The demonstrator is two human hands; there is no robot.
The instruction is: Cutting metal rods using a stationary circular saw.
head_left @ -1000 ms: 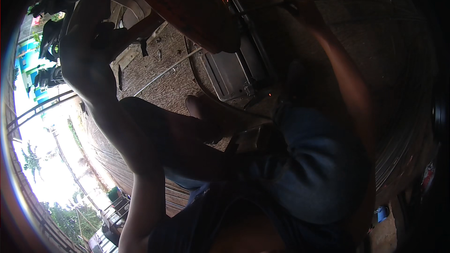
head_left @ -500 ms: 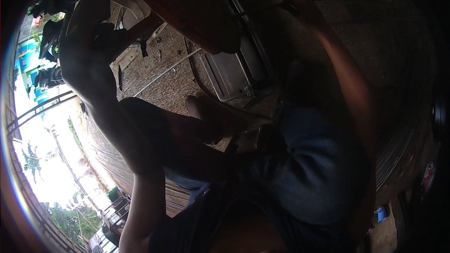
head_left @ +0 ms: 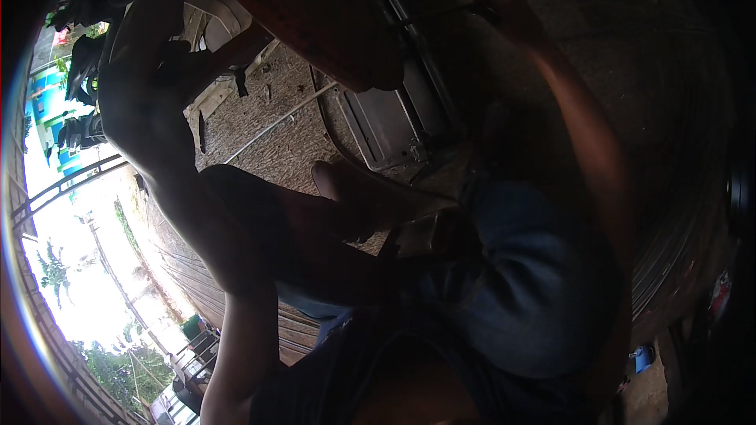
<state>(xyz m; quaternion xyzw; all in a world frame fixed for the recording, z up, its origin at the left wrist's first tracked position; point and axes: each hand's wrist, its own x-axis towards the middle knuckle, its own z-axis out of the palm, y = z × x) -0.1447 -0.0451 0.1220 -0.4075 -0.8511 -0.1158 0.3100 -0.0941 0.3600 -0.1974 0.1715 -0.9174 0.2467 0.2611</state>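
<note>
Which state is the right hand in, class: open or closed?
Closed, it seems: the right hand has its fingers curled around a thin rod.

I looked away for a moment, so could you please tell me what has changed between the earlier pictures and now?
The orange sparks that flew at the far end of the dark machine a second ago are gone. I see nothing newly grasped or released: the right hand stays on the thin dark rod, and the large reddish thing keeps its place.
</note>
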